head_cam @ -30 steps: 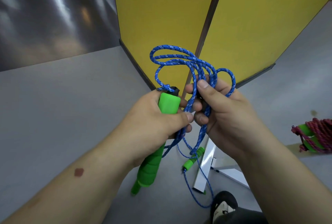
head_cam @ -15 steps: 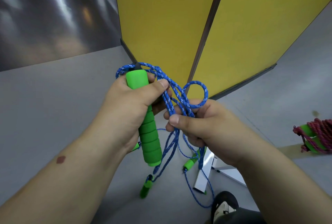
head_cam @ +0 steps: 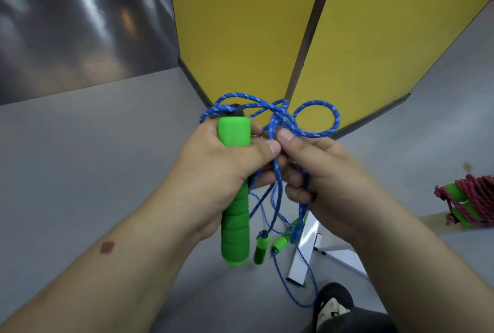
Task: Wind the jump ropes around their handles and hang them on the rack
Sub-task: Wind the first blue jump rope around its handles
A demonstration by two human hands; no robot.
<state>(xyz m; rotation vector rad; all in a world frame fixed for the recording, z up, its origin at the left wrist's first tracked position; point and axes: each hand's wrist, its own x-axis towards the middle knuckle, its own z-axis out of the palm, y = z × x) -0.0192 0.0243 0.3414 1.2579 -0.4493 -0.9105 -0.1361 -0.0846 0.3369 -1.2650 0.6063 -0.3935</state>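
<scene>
I see my left hand (head_cam: 224, 161) wrapped round the upper part of a green handle (head_cam: 235, 199), thumb laid across its front; the handle stands nearly upright, its foam end pointing down toward 6 o'clock. My right hand (head_cam: 328, 180) sits just beside it at 3 o'clock, thumb and curled fingers pinching several strands of the blue rope (head_cam: 280, 121). The two thumbs almost touch.

The rope leaves the handle's dark cap at 12 o'clock, arches over in a few loose loops in front of the yellow panels (head_cam: 240, 25), and one round loop stands out toward 1 o'clock of my right hand. From my hands the strands drop down between them toward the floor (head_cam: 80, 159).

Below, at 6 o'clock, a second handle (head_cam: 261, 248) dangles on the rope, and another short green piece (head_cam: 280, 244) lies just beside it at its 3 o'clock; I cannot tell whether either touches the floor. A white bar (head_cam: 304, 252) lies on the floor behind them, the rope crossing it.

Far out at 3 o'clock, a red rope (head_cam: 475, 199) is wound round green handles. A dark shoe (head_cam: 334, 303) shows at 5 o'clock by the bottom edge.
</scene>
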